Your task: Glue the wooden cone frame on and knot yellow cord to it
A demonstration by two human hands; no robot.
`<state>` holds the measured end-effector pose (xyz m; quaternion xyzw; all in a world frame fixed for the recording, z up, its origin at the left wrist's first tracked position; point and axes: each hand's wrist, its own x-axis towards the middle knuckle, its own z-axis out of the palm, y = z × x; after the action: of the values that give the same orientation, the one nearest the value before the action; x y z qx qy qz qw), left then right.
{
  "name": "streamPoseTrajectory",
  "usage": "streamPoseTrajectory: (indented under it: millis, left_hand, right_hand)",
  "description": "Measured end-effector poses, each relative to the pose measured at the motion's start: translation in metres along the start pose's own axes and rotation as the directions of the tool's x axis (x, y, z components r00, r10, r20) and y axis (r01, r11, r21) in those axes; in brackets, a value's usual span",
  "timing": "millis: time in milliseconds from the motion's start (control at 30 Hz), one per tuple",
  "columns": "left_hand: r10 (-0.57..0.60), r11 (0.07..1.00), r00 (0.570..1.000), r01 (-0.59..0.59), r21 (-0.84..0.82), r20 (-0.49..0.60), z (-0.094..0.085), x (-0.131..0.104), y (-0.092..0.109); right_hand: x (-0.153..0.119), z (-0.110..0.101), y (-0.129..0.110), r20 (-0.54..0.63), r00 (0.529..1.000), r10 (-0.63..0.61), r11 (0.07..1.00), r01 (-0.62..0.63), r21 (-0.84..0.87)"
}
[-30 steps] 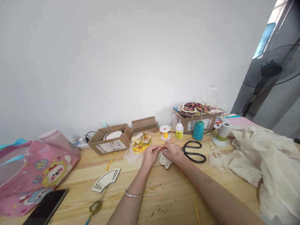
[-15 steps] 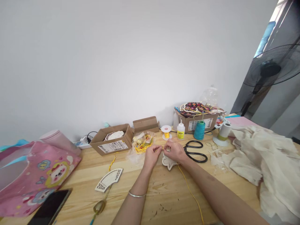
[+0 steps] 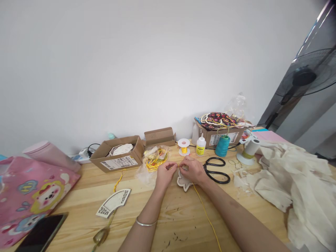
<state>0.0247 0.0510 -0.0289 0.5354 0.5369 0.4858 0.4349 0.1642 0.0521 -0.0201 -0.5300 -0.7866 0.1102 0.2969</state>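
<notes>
One wooden table (image 3: 84, 196) bears the work, and it would help to keep the stretch under the wrists flat and free of snags, with the heap of pale cloth (image 3: 309, 182) well off to the right. The left hand (image 3: 165, 175) has thumb and forefinger pinched close, with a bit of yellow cord seemingly between the tips; the right hand (image 3: 194, 170) has its fingers bent and drawn together just beside them, though exactly what they grip is hidden. With tips this near each other, small, even pulls should serve better than big ones, one side held firm while the other moves. Black-handled scissors (image 3: 216, 172) lie just beside the right hand, so that elbow is best kept from nudging them. The pale wooden cutout (image 3: 185, 187) is under the right hand, partly covered and apparently near the tabletop; a light steadying touch would probably stop it turning without straining its scalloped edge. Thinnest of all, the cord (image 3: 208, 216) trails from beneath the right hand toward the near edge, and it is worth leaving slack and straight, since a twist or a forearm resting on it could tug the fine work askew.
</notes>
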Motion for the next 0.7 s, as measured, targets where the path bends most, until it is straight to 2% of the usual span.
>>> streamPoseTrajectory:
  millis: [267,500,700]
  left_hand:
    - [-0.018,0.996,1.0,0.02,-0.082,0.017,0.003,-0.002,0.003]
    - [0.027,0.994,0.998,-0.022,-0.104,0.049,0.004,-0.003,0.008]
    - [0.041,0.994,0.996,-0.032,-0.105,0.076,0.004,-0.003,0.005]
  right_hand:
    - [-0.001,0.003,0.003,-0.004,0.999,0.054,0.995,-0.054,0.083]
    - [0.0,0.005,0.009,-0.014,1.0,0.026,0.988,-0.023,0.153]
    - [-0.001,0.001,0.011,-0.016,0.999,-0.041,0.997,0.042,0.071]
